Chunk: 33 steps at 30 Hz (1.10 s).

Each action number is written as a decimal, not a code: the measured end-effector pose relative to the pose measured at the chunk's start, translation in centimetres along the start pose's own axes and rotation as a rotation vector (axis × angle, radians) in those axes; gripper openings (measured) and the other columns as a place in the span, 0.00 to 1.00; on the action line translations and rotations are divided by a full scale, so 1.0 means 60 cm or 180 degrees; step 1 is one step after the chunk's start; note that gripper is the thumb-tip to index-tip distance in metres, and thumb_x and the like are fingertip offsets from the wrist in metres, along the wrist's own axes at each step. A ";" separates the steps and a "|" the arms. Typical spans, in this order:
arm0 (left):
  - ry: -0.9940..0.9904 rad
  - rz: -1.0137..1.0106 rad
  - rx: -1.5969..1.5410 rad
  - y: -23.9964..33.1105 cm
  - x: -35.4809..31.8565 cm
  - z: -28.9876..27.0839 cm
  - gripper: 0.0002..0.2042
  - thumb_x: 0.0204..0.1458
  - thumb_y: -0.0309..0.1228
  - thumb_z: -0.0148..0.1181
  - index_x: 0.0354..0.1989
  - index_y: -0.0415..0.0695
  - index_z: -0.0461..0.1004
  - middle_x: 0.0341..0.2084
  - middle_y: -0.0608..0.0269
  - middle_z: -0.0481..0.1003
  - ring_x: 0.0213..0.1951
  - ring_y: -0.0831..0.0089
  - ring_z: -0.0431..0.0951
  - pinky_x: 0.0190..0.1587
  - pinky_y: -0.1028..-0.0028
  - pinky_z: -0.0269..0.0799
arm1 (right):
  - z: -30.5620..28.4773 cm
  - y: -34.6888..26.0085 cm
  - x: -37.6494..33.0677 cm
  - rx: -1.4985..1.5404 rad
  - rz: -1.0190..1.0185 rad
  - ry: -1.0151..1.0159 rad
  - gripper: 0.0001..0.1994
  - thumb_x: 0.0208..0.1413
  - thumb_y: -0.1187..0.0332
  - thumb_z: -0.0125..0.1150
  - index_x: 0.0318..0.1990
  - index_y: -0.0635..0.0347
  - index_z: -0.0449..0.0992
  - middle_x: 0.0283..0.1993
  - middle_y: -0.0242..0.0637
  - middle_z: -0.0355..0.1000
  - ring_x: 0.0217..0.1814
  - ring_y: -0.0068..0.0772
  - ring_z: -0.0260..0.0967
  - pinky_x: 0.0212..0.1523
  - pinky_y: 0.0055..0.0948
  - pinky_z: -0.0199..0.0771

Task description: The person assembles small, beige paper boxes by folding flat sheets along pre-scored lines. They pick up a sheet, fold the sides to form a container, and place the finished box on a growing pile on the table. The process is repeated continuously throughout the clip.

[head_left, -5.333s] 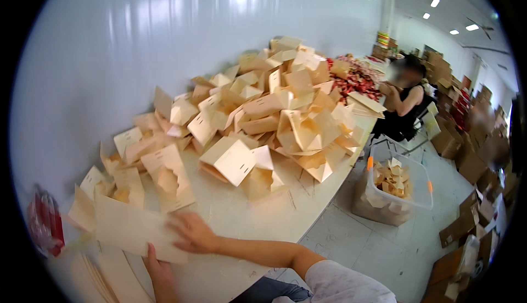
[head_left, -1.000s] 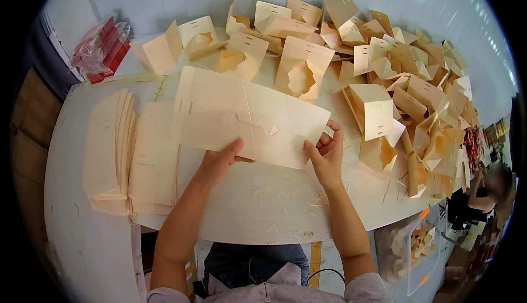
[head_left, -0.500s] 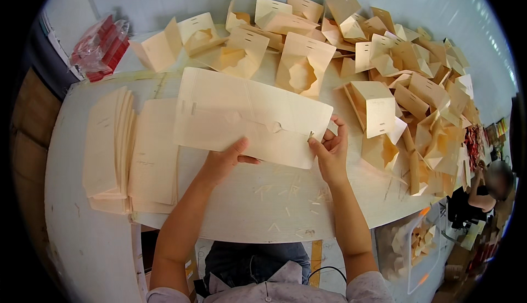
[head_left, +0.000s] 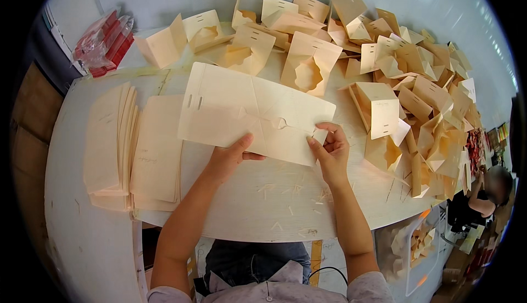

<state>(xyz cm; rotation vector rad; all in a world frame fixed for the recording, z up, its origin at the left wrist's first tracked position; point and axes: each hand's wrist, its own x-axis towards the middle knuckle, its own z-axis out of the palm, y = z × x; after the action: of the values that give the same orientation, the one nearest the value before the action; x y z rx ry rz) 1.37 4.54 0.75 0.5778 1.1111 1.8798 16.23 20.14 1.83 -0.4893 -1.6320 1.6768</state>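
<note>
A flat cream card sheet (head_left: 225, 102) is held up over the table, tilted down to the right. Two slots show near its left end, and a wavy cut with a round notch runs along its middle. My left hand (head_left: 231, 157) grips its lower edge, thumb on top and fingers underneath. At the right end, my right hand (head_left: 331, 148) pinches the sheet with the thumb and fingers by the small slots there. Left of my hands lie stacks of similar flat card sheets (head_left: 156, 152), some fanned up on edge (head_left: 107, 143).
Folded card pieces (head_left: 310, 64) stand along the back, growing into a heap (head_left: 422, 99) at the right. Thin paper scraps (head_left: 267, 190) litter the white table (head_left: 236, 215). Red items in clear plastic (head_left: 104, 45) sit back left. A clear bin (head_left: 406, 248) and another person (head_left: 483, 198) are lower right.
The card sheet has turned a little, its slots and cut line now showing more plainly. My right fingers have shifted slightly at its end. The whole view has moved a little.
</note>
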 end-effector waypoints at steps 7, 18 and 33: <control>0.0012 0.0033 0.0012 -0.003 0.000 0.002 0.19 0.53 0.31 0.47 0.52 0.41 0.54 0.45 0.57 0.64 0.42 0.66 0.71 0.34 0.68 0.76 | -0.014 0.010 0.000 0.0075 0.0223 0.0102 0.05 0.45 0.78 0.58 0.31 0.63 0.70 0.25 0.27 0.67 0.23 0.11 0.59 0.21 0.10 0.57; 0.0277 0.0111 -0.0148 0.004 0.002 -0.007 0.19 0.53 0.31 0.47 0.53 0.41 0.54 0.46 0.57 0.64 0.43 0.65 0.71 0.37 0.66 0.75 | -0.046 0.008 0.027 0.0178 -0.0390 0.0371 0.04 0.45 0.80 0.54 0.27 0.58 0.70 0.57 0.38 0.55 0.54 0.27 0.55 0.47 0.26 0.61; -0.0102 -0.0091 0.0018 -0.005 -0.001 -0.002 0.19 0.54 0.32 0.47 0.53 0.41 0.55 0.46 0.58 0.64 0.43 0.66 0.70 0.37 0.67 0.75 | -0.020 0.019 0.003 -0.0786 -0.0385 -0.0112 0.04 0.48 0.79 0.55 0.32 0.66 0.68 0.38 0.34 0.65 0.36 0.20 0.61 0.33 0.15 0.61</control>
<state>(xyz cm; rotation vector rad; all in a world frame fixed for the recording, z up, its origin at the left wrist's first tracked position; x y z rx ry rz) 1.46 4.52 0.43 0.5901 1.0988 1.8373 16.71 21.23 0.65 -0.4725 -1.8676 1.4110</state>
